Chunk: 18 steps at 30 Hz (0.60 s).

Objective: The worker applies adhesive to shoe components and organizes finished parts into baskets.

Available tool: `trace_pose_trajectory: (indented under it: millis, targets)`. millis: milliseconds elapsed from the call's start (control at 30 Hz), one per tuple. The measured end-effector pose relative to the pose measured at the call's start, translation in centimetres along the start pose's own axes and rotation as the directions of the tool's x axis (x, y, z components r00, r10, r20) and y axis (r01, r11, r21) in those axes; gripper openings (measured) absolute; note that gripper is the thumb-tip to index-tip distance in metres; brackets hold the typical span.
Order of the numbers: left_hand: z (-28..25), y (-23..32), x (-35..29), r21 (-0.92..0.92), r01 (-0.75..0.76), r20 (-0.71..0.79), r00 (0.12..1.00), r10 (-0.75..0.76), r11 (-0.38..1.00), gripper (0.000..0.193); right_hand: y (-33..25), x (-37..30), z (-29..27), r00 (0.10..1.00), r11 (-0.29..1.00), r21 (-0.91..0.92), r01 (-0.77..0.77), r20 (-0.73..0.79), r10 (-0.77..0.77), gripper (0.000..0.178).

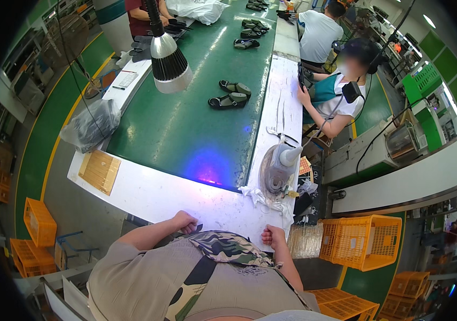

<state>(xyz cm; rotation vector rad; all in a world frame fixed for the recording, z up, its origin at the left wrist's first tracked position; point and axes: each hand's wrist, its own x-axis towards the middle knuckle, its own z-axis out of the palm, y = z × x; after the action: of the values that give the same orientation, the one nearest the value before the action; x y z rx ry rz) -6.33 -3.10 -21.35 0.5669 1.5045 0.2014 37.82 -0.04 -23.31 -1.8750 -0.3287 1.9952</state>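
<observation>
My left hand (185,221) is closed into a fist over the near edge of the white table ledge (148,184). A small dark piece shows beside its fingers; I cannot tell whether they grip it. My right hand (274,236) is also curled shut near the ledge's right corner, and anything inside it is hidden. Between the two hands lies the camouflage cloth of an apron (233,247), against my front. Ahead on the green conveyor belt (185,134) rests a pair of dark sandals (231,96), out of reach of both hands.
A pale squeeze bottle (284,158) stands at the right, by a crumpled white cloth (266,199). A lamp (170,69) hangs over the belt. Left are a wooden board (100,171) and a plastic bag (93,125). Orange crates (362,243) flank me; a co-worker (341,88) sits right.
</observation>
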Motion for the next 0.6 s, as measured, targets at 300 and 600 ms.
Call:
trace_pose_trajectory:
  millis: [300, 600]
  targets:
    - [0.04, 0.08, -0.03, -0.006, 0.017, 0.003, 1.000, -0.017, 1.000, 0.023, -0.08, 0.03, 0.10, 1.000, 1.000, -0.008, -0.006, -0.004, 0.006, 0.027]
    - [-0.01, -0.18, 0.25, 0.000, 0.002, -0.007, 1.000, -0.002, 1.000, 0.023, 0.05, 0.14, -0.06, 1.000, 1.000, -0.003, -0.001, 0.001, 0.001, 0.027]
